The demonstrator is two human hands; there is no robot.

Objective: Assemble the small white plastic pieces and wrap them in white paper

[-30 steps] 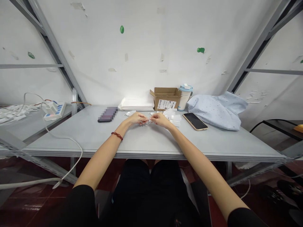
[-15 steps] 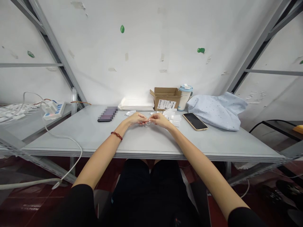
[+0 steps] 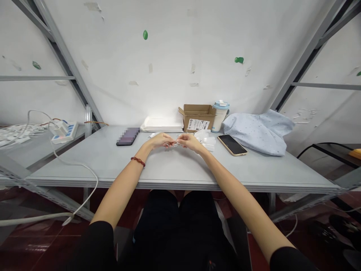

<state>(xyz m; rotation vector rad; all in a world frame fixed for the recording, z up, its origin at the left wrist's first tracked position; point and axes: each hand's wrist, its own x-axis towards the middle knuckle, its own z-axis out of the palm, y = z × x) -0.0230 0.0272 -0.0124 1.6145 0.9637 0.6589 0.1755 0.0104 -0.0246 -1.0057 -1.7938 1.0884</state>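
Note:
My left hand [image 3: 161,141] and my right hand [image 3: 189,142] meet above the middle of the grey table [image 3: 175,169], fingertips nearly touching. Between them is a small white ring-like loop [image 3: 175,143], too small to tell its kind. Both hands are closed in a pinch on it, the left from one side and the right from the other. Just beyond my right hand lie clear plastic pieces or small bags [image 3: 208,143]. More clear plastic [image 3: 153,134] shows behind my left hand, partly hidden by it.
At the back stand a stack of white sheets [image 3: 162,124], an open cardboard box [image 3: 199,116] and a lidded cup [image 3: 220,117]. A phone [image 3: 232,145] and a pale blue cloth [image 3: 258,131] lie right; a dark purple blurred item [image 3: 128,136] lies left. A power strip [image 3: 66,132] is far left.
My hands have risen slightly, and the white loop moved up a little with them. Both hands stay pinched on it.

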